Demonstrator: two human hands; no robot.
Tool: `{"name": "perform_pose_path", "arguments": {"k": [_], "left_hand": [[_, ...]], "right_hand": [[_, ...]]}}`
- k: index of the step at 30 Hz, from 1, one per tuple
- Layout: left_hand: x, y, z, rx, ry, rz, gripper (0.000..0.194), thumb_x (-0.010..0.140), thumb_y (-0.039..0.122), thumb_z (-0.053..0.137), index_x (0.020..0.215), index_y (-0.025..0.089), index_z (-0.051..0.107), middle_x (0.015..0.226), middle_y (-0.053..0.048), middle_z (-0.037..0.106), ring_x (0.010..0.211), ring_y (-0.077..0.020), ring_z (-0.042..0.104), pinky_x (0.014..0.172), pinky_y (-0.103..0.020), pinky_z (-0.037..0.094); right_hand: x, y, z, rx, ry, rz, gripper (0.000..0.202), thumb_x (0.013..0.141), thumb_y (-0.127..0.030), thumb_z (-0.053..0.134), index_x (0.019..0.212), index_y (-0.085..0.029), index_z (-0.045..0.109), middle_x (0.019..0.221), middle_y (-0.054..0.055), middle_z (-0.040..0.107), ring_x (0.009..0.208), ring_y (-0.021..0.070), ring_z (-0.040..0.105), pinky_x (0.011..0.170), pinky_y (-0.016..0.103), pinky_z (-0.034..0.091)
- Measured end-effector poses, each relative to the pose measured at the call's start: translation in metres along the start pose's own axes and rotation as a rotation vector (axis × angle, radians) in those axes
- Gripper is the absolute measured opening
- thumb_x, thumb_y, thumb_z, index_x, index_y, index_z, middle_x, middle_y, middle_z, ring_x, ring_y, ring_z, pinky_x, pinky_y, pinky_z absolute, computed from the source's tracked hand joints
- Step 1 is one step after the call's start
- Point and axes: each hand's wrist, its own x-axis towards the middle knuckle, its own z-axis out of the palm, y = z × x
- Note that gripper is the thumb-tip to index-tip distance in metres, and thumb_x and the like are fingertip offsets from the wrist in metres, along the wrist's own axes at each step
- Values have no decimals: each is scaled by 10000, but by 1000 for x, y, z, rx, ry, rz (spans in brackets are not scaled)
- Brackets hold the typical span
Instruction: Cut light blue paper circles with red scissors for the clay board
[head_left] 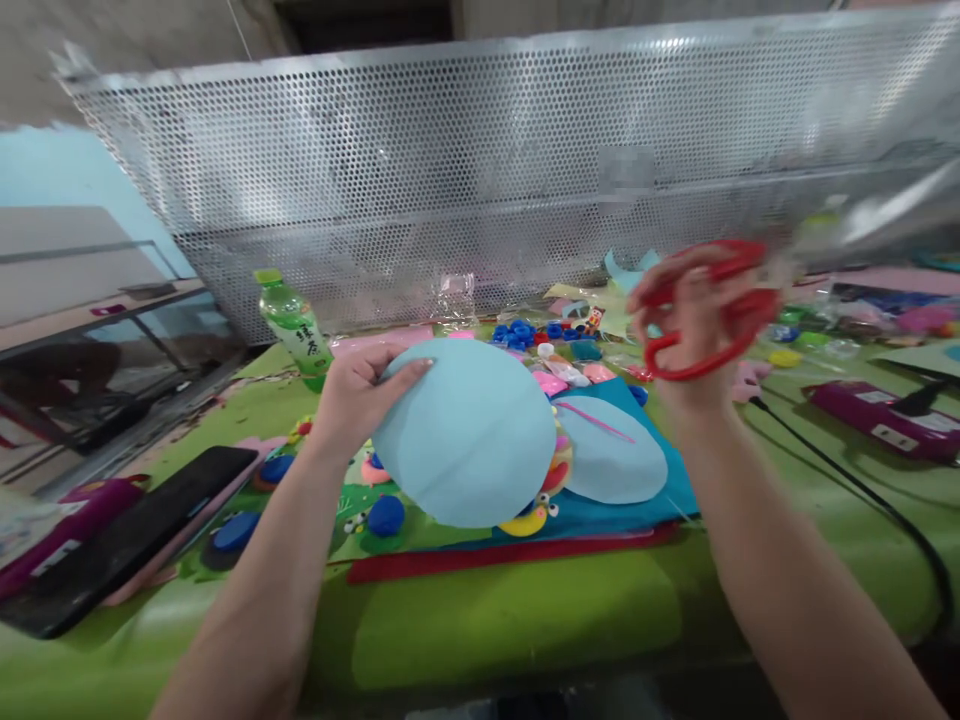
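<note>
My left hand (379,385) pinches the left edge of a round light blue paper (469,435), thumb on top, and holds it above the craft pieces. My right hand (694,310) is raised at the right, its fingers in the handles of red scissors (712,345); motion blurs them, and the blades cannot be made out. A second light blue round (619,465) with a thin pink strip (596,420) on it lies partly behind the first, on darker blue sheets (679,490). A small yellow piece with googly eyes (525,522) shows below the held paper.
A green bottle (296,325) stands at the back left. At the left lies a black phone (142,530). Blue caps (514,333) and plastic bits are scattered behind. A purple power strip (885,418) with a black cable is at the right. A perforated metal panel (420,180) rises behind the table.
</note>
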Motion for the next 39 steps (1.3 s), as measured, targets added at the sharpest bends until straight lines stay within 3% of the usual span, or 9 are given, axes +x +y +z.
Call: {"name": "perform_pose_path", "arguments": {"k": [3, 7, 9, 11, 15, 19, 29, 34, 39], "left_hand": [[-2, 2, 2, 40, 45, 23, 275, 634, 431, 692, 676, 161, 666, 598, 10, 611, 520, -105, 517, 452, -188, 407], [-4, 5, 5, 27, 48, 35, 250, 636, 411, 688, 652, 164, 660, 595, 12, 614, 541, -106, 524, 473, -186, 418], [-5, 6, 5, 8, 35, 23, 268, 634, 426, 687, 668, 162, 662, 607, 7, 622, 559, -114, 538, 477, -187, 430], [-5, 7, 4, -35, 10, -4, 311, 611, 443, 704, 738, 161, 676, 657, -4, 650, 599, -135, 574, 490, -197, 456], [-4, 6, 1, -180, -86, -94, 455, 539, 446, 762, 887, 164, 680, 786, -41, 704, 703, -203, 641, 529, -245, 525], [-4, 4, 2, -163, -168, -158, 343, 547, 411, 773, 760, 155, 689, 761, -54, 713, 682, -209, 652, 538, -261, 543], [2, -1, 4, -145, -135, -143, 308, 633, 452, 696, 657, 150, 641, 549, -14, 621, 471, -147, 570, 414, -245, 488], [7, -10, 8, -164, -101, -163, 353, 719, 477, 592, 557, 168, 540, 443, 18, 513, 405, -140, 539, 393, -249, 478], [12, -21, 13, -217, -41, -181, 355, 704, 502, 587, 588, 170, 538, 454, 27, 502, 433, -136, 531, 423, -253, 482]], "right_hand": [[-4, 21, 25, -293, 31, 39, 195, 732, -372, 663, 804, -223, 561, 772, 2, 580, 592, 110, 522, 423, 207, 335], [-10, 38, 41, -661, -258, 190, 293, 616, -372, 716, 651, -174, 503, 607, -33, 471, 547, 102, 430, 502, 246, 360], [-11, 44, 42, -736, -299, 169, 302, 614, -357, 702, 594, -179, 458, 565, -46, 410, 542, 101, 398, 517, 254, 359], [-12, 47, 40, -674, -248, 157, 277, 636, -368, 679, 629, -182, 474, 583, -40, 438, 553, 109, 425, 538, 265, 389], [-9, 44, 38, -424, 7, 193, 329, 603, -430, 706, 754, -187, 543, 675, -3, 572, 619, 150, 537, 599, 303, 463], [-5, 36, 36, -396, 167, 265, 356, 539, -417, 748, 728, -178, 565, 701, 27, 616, 660, 183, 580, 599, 311, 478], [-1, 54, 22, -286, 133, 326, 393, 524, -385, 771, 806, -195, 573, 739, 25, 659, 644, 186, 609, 563, 300, 500], [1, 61, 19, -324, 141, 318, 332, 518, -360, 770, 697, -194, 545, 555, -15, 581, 529, 156, 548, 460, 260, 438], [2, 73, 17, -334, 116, 342, 350, 455, -325, 793, 628, -191, 520, 484, -48, 513, 489, 128, 507, 482, 257, 435]]}}
